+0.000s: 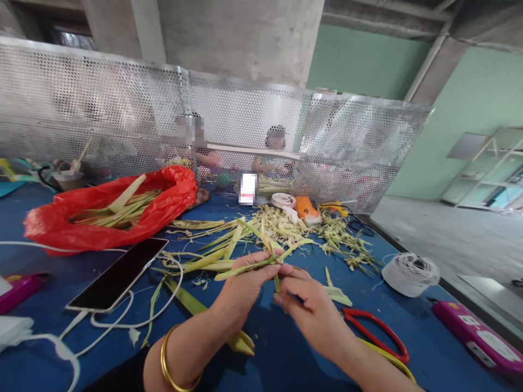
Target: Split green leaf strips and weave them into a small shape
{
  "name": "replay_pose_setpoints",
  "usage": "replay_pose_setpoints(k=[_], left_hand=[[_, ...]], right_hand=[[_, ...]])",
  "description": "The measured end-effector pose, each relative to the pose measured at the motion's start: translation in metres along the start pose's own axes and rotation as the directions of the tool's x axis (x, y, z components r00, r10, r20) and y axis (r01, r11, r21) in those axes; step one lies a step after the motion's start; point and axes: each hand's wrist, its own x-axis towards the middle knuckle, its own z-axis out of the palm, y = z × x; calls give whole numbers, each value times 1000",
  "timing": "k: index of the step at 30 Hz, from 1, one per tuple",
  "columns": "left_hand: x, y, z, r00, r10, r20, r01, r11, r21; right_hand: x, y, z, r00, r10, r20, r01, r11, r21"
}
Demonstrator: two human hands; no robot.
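Near the middle of the view, my left hand (250,277) pinches a bundle of green and pale leaf strips (265,239), whose ends fan out above the fingers. My right hand (302,299) meets it at the base of the bundle, its fingers closed round the lower green stem. The fingertips of both hands nearly touch. Long pale green leaves (204,265) lie on the blue table behind my left hand, and a broad leaf (188,300) passes beneath that wrist. A gold bangle circles my left wrist.
Left: red bag (102,235) of dry leaves, phone (118,275) with white cable. Behind: shredded plant pieces (281,226), tape roll (283,200), orange packet (306,208), perforated metal screen (245,114) with people beyond. Right: white cord spool (411,275), red-handled scissors (378,332), magenta box (476,335).
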Motion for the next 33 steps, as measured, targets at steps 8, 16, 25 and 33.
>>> replay_pose_setpoints(k=[8,16,25,33], left_hand=[[3,7,-7,999,-15,31,12,997,77],[7,5,-11,980,-146,136,124,980,158],[11,-9,-6,998,-58,23,48,951,305],[15,-4,-13,985,-153,83,129,960,251]], right_hand=[[-2,0,-10,980,-140,-140,104,965,-241],[7,11,-14,978,-199,-67,127,813,-569],[-1,0,-11,989,-137,-52,105,909,-403],[6,8,-23,964,262,53,-264,964,43]])
